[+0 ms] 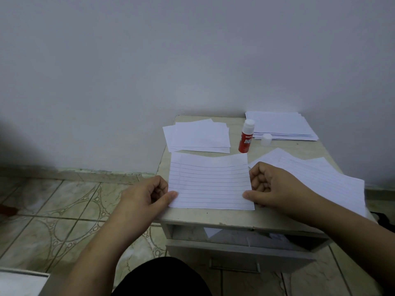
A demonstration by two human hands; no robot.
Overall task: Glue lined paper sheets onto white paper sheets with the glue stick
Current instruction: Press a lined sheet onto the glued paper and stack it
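Two hands hold one lined sheet [209, 182] by its side edges over the near part of a small pale table [213, 218]. The left hand [145, 193] pinches the sheet's left edge near the bottom corner, thumb on top; the right hand [269, 184] pinches the right edge the same way, its other fingers curled. The sheet's far edge bows upward. Behind it on the left lies a loose stack of white sheets [198, 135]. A red glue stick [245, 136] stands upright just beyond the held sheet, uncapped, with its pale cap [266, 139] beside it. A neat paper pile [282, 126] sits at the far right corner, and more lined sheets [320, 174] are fanned out under the right forearm. Below the tabletop a drawer [235, 251] is partly open, above a tiled floor [64, 210].
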